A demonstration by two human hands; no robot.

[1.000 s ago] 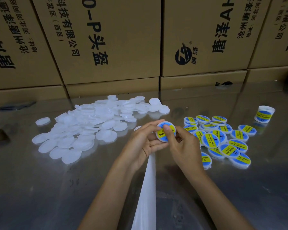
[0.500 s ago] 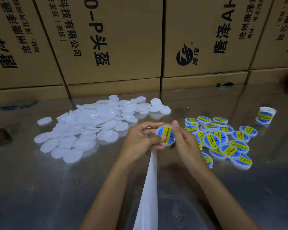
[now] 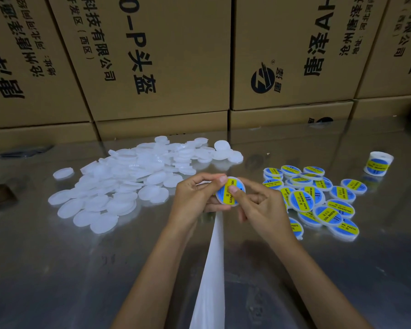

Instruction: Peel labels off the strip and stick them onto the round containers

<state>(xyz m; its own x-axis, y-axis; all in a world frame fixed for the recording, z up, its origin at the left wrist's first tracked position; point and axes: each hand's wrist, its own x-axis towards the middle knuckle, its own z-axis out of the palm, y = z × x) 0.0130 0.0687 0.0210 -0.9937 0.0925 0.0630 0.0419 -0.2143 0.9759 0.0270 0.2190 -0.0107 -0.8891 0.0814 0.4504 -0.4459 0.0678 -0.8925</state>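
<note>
Left hand [image 3: 195, 198] and right hand [image 3: 259, 205] pinch one labelled container [image 3: 230, 192] between their fingertips — held above the metal table [image 3: 57, 269]. The white strip [image 3: 214, 269] hangs below the left hand — unlabelled containers [image 3: 128, 181] lie left, the labelled pile [image 3: 318, 198] right.

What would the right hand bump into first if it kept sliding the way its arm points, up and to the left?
Probably the left hand, which touches the same labelled container that the right hand holds. Beyond them lies the pile of plain white containers, though depth is hard to judge from this one view.
</note>
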